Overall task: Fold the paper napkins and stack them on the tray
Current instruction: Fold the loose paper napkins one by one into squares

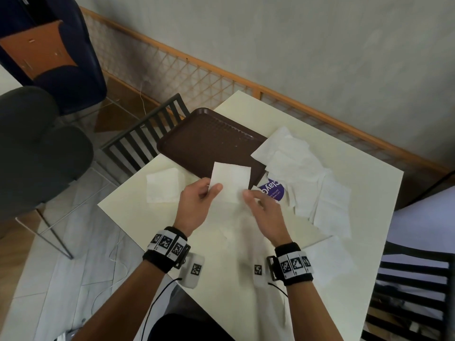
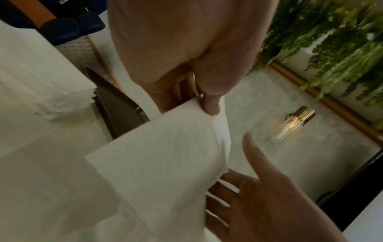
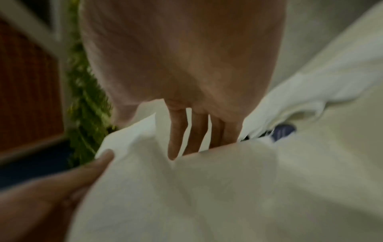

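Observation:
A white paper napkin (image 1: 231,180) is held up over the near edge of the brown tray (image 1: 204,141). My left hand (image 1: 213,189) pinches its left edge between thumb and fingers; the left wrist view shows the thumb on the napkin (image 2: 161,155). My right hand (image 1: 248,196) is at the lower right corner with fingers straight and spread. They lie behind the sheet (image 3: 207,188) and the thumb stands apart from it. The tray has nothing on it.
One folded napkin (image 1: 163,184) lies on the cream table (image 1: 221,279) left of my hands. A loose pile of unfolded napkins (image 1: 302,173) spreads at the right, partly over a purple sticker (image 1: 272,190). Dark slatted chairs (image 1: 147,134) stand at the table's far left and right.

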Tool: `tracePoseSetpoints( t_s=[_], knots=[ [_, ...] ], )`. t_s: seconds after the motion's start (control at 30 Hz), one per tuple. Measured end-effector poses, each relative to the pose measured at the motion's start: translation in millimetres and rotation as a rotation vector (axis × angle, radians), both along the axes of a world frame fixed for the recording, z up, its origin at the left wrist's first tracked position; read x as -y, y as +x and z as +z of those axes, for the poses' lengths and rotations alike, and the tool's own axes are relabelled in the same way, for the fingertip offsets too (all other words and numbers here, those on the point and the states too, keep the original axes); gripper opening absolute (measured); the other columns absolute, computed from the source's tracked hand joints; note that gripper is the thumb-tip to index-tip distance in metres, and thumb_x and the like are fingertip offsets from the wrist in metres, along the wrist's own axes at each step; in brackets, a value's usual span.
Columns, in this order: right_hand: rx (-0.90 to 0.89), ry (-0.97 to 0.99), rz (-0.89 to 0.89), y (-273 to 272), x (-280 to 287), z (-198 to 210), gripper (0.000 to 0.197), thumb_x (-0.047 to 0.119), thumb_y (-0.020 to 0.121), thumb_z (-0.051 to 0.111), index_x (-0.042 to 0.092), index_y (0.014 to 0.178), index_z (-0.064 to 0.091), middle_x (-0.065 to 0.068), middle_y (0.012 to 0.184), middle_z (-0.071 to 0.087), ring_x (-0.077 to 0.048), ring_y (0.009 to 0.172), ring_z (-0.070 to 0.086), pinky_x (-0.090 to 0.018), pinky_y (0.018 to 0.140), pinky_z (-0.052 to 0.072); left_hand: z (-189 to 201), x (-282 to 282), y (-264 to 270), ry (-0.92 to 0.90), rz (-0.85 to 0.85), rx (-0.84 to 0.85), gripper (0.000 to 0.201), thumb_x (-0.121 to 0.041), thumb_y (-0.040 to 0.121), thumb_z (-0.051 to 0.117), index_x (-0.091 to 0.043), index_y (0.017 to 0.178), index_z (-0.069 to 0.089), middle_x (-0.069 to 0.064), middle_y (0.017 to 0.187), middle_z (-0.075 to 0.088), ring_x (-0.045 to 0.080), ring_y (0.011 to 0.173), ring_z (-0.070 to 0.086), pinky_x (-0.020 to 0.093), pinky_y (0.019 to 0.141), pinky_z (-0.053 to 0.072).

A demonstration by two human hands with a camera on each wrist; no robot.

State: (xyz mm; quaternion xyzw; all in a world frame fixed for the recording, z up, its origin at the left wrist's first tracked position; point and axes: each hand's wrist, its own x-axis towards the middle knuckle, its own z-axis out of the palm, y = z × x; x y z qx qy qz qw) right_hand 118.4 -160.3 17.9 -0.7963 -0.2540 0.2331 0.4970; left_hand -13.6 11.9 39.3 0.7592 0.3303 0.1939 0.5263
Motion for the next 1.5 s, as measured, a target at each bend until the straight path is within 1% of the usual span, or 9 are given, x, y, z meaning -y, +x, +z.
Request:
tracePoseSetpoints(
  t_s=[0.23,0.4,0.63,0.73,0.87,1.07,1.2,1.33,1.5],
  knots=[
    [-0.196,0.365,-0.072,-11,-30,30,0.02,0.026,0.101,0.08,0.02,0.12,0.08,0.0,0.11,0.082,-0.031,0.105,0.076,-0.05,0.093,0.065,49,-7,-11,0.009,-0.087,0.05,0.02,-0.033,0.098,0.079,-0.022,0.114,0.079,-0.015,0.104,0.081,0.005,0.097,0.077,0.036,0.09,0.065],
    [-0.16,0.38,-0.033,-3,-40,44,0.014,0.02,0.098,0.083,0.017,0.112,0.083,-0.001,0.107,0.084,-0.031,0.104,0.079,-0.056,0.094,0.064,65,-22,-25,0.084,-0.11,0.133,0.015,-0.023,0.105,0.071,-0.017,0.114,0.08,-0.01,0.102,0.083,0.012,0.098,0.079,0.045,0.092,0.064],
    [-0.059,0.561,0.211,-4,-61,64,0.02,-0.005,0.09,0.08,0.005,0.106,0.086,0.004,0.093,0.076,-0.016,0.087,0.073,-0.023,0.075,0.053,69,-38,-37,0.052,-0.134,0.297,0.021,-0.006,0.105,0.065,-0.014,0.117,0.081,-0.002,0.112,0.082,0.023,0.107,0.077,0.038,0.096,0.06],
    [-0.118,0.612,0.198,-4,-73,59,0.035,-0.013,0.086,0.071,0.015,0.099,0.087,0.006,0.091,0.073,-0.016,0.085,0.067,-0.024,0.076,0.05,65,-45,-40,-0.083,-0.052,0.404,0.031,0.012,0.105,0.052,-0.002,0.109,0.08,0.005,0.102,0.081,0.028,0.097,0.075,0.037,0.087,0.059],
    [-0.242,0.68,0.188,-9,-92,49,0.029,-0.008,0.089,0.07,0.017,0.089,0.085,-0.007,0.092,0.069,-0.027,0.086,0.062,-0.033,0.073,0.049,60,-53,-44,-0.157,0.002,0.423,0.032,0.019,0.103,0.044,0.007,0.099,0.074,-0.002,0.082,0.073,0.008,0.074,0.063,0.017,0.072,0.049],
    [-0.363,0.646,0.203,-19,-120,36,0.033,-0.009,0.098,0.057,0.011,0.086,0.082,-0.01,0.097,0.072,-0.023,0.092,0.066,-0.034,0.074,0.05,48,-81,-55,-0.131,0.013,0.376,0.031,0.013,0.106,0.045,0.004,0.097,0.075,0.014,0.096,0.073,0.031,0.094,0.069,0.037,0.089,0.058],
    [-0.554,0.465,0.148,-28,-147,36,0.017,0.01,0.106,0.045,0.011,0.1,0.061,-0.024,0.107,0.071,-0.028,0.102,0.07,-0.041,0.085,0.051,33,-101,-69,-0.039,0.013,0.235,0.031,-0.003,0.101,0.048,-0.007,0.093,0.077,0.004,0.097,0.075,0.037,0.096,0.067,0.05,0.089,0.055],
    [-0.019,0.143,0.348,-49,-177,29,0.02,0.049,0.111,0.057,0.029,0.11,0.057,0.006,0.104,0.075,-0.012,0.103,0.072,-0.038,0.092,0.059,26,-113,-75,0.108,-0.046,0.096,0.028,-0.007,0.108,0.059,-0.012,0.087,0.077,-0.007,0.085,0.075,0.009,0.079,0.068,0.017,0.075,0.047],
    [0.26,0.145,0.429,-54,-208,7,0.041,0.044,0.114,0.054,0.016,0.085,0.058,0.002,0.075,0.059,-0.016,0.071,0.054,-0.037,0.067,0.049,18,-130,-78,0.131,0.128,0.063,0.03,-0.022,0.107,0.067,-0.015,0.079,0.074,-0.004,0.076,0.072,0.007,0.071,0.065,0.01,0.072,0.045]
  ],
)
